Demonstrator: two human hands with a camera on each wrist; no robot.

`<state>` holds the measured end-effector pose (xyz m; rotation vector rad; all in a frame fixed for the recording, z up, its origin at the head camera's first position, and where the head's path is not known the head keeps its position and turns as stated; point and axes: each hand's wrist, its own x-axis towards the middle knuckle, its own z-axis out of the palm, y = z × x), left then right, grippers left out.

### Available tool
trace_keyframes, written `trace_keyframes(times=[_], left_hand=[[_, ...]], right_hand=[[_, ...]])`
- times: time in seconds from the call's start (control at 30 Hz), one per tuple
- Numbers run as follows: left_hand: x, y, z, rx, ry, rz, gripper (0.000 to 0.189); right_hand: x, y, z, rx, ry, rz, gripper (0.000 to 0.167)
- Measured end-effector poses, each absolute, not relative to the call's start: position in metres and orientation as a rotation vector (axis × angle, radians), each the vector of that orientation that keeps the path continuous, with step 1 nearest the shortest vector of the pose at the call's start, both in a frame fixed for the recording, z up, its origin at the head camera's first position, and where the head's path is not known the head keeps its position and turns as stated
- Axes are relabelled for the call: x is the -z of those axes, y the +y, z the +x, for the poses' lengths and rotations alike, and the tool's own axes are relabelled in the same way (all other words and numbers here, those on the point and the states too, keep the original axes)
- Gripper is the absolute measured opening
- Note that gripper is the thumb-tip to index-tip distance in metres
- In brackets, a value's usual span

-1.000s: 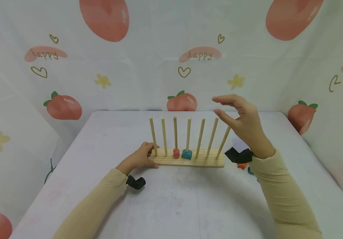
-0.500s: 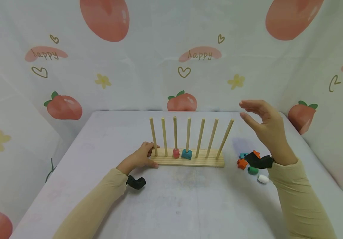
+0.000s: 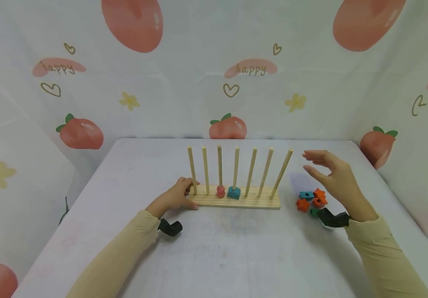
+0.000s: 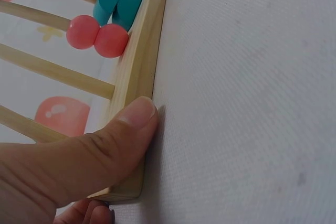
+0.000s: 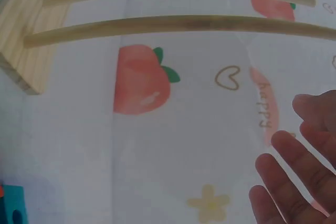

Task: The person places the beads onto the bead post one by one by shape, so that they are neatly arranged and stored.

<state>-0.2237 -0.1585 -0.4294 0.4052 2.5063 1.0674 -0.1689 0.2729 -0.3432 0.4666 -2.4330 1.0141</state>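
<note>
A wooden base [image 3: 251, 203] carries a row of several upright pegs. My left hand [image 3: 174, 196] grips its left end; in the left wrist view the thumb [image 4: 123, 135] lies along the front edge and other fingertips show beneath the end. A pink bead [image 3: 220, 191] shaped like two joined balls sits at the foot of the third peg. Beside it, a teal bead [image 3: 234, 192] sits low on the fourth peg. To the right of the base my right hand [image 3: 335, 176] hovers, holding nothing, thumb and fingers apart, above and behind a group of loose beads.
On the table right of the base lie several orange star beads [image 3: 303, 205], a blue block bead [image 3: 306, 195] and a green bead [image 3: 314, 212]. The black wrist strap [image 3: 334, 218] partly covers a white bead. A patterned cloth [image 3: 169, 82] hangs behind the table.
My right hand has moved away from the pegs to the right, then lower towards the loose beads, uncovering most of them. The left hand and the base have stayed in place.
</note>
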Motion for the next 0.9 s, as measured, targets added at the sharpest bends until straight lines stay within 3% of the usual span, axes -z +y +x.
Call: trace_keyframes(times=[0.3,0.53,0.9], left_hand=[[0.429,-0.159,-0.223,-1.069,2.514,0.426,0.074],[0.429,-0.159,-0.222,-1.07,2.509,0.415,0.074],[0.427,-0.159,-0.222,-1.087,2.5,0.423,0.075]], right_hand=[[0.366,0.293,-0.172,-0.981,-2.788,0.392,0.041],[0.374,0.304,-0.179,-0.944,-3.089,0.348,0.052],[0.385,0.313,-0.193,-0.858,-3.247,0.483,0.044]])
